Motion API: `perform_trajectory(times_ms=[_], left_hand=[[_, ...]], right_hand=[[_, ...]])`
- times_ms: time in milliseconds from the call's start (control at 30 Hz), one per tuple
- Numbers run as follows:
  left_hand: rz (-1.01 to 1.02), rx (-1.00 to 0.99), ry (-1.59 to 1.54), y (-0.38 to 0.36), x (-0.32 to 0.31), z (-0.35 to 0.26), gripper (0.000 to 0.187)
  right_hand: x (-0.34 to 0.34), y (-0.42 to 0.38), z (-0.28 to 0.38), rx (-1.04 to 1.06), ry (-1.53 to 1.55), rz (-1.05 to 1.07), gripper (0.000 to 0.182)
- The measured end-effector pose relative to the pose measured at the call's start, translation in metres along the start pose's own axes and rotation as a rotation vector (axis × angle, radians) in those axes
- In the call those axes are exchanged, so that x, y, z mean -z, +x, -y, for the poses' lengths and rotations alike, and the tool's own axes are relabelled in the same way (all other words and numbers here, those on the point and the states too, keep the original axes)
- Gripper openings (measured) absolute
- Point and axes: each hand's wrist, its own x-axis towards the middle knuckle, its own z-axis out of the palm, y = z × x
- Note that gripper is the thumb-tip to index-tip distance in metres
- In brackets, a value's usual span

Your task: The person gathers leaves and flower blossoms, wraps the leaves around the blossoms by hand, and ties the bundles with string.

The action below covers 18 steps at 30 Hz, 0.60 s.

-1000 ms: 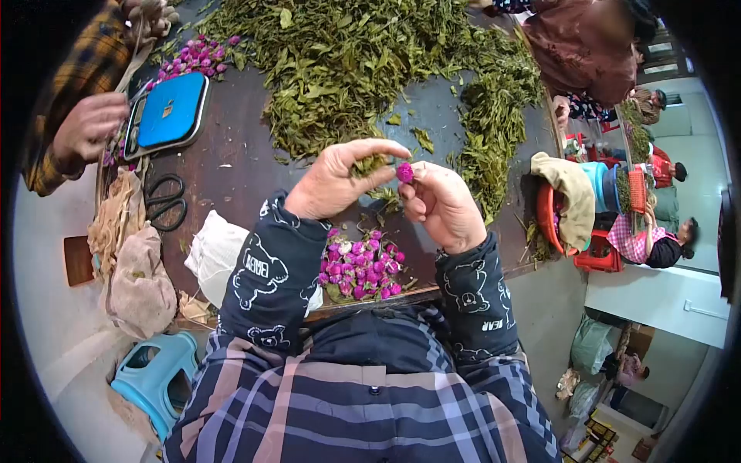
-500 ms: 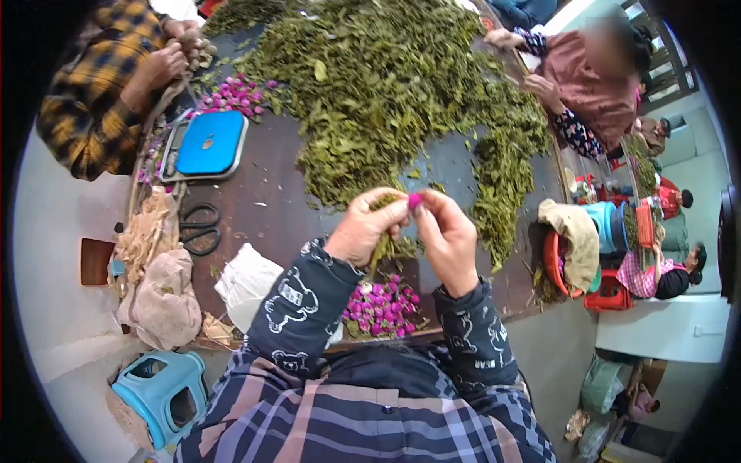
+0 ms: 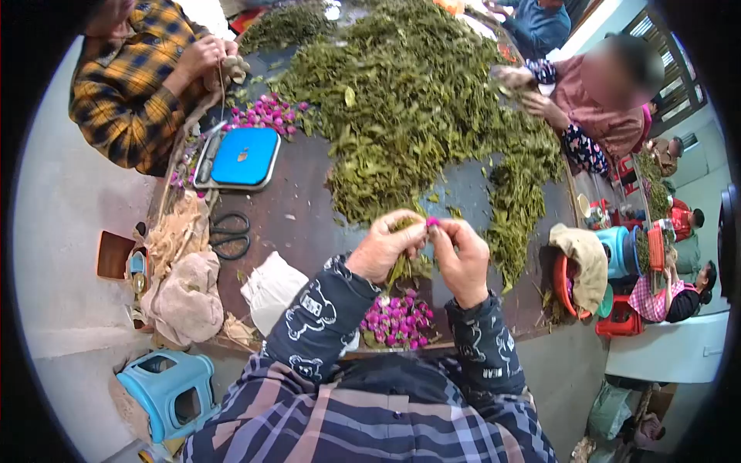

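Note:
Both hands meet just above the near part of the dark table (image 3: 297, 204). My left hand (image 3: 390, 245) has its fingers closed round some green leaves (image 3: 400, 268), which hang below it. At the fingertips, between the two hands, is a small magenta flower (image 3: 432, 221). My right hand (image 3: 461, 258) pinches at this flower with thumb and forefinger. A pile of magenta flowers (image 3: 397, 320) lies below, between my forearms, at the table's near edge. The large heap of green leaves (image 3: 394, 116) spreads beyond my hands.
Left are a blue-lidded box (image 3: 245, 157), black scissors (image 3: 230, 235), a white cloth (image 3: 272, 292) and more flowers (image 3: 270, 114). A person in checked sleeves (image 3: 127, 100) works there; another person (image 3: 594, 108) sits at the right, near a red basin (image 3: 562, 282).
The whole view has shifted, so the table and my hands appear lower and further right. My hands stay together at the magenta flower. The person's hands at the left have risen slightly.

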Motion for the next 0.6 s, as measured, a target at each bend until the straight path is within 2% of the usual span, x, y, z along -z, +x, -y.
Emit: perform_trajectory(times_ms=[33, 100, 167, 200, 267, 467, 600], left_hand=[[-0.009, 0.032, -0.019, -0.003, 0.0, 0.003, 0.013], [-0.03, -0.137, 0.009, 0.001, 0.003, 0.001, 0.033], [-0.011, -0.038, -0.193, -0.009, 0.004, -0.011, 0.064], [-0.023, -0.039, -0.199, -0.01, 0.005, -0.014, 0.064], [-0.011, -0.093, -0.187, -0.017, 0.006, -0.015, 0.082], [-0.04, -0.055, -0.196, -0.029, 0.008, -0.013, 0.087], [0.058, -0.072, -0.232, -0.03, 0.008, -0.005, 0.078]], right_hand=[[0.001, -0.003, 0.004, -0.036, -0.009, 0.006, 0.01], [0.0, -0.003, 0.012, -0.219, 0.146, -0.006, 0.008], [0.002, -0.014, 0.02, -0.268, 0.153, 0.042, 0.008], [0.0, -0.013, 0.024, -0.276, 0.171, 0.083, 0.007], [-0.002, -0.017, 0.03, -0.3, 0.208, 0.162, 0.007], [-0.014, -0.025, 0.037, -0.238, 0.082, 0.266, 0.006], [-0.018, -0.03, 0.03, -0.094, -0.086, 0.243, 0.005]])
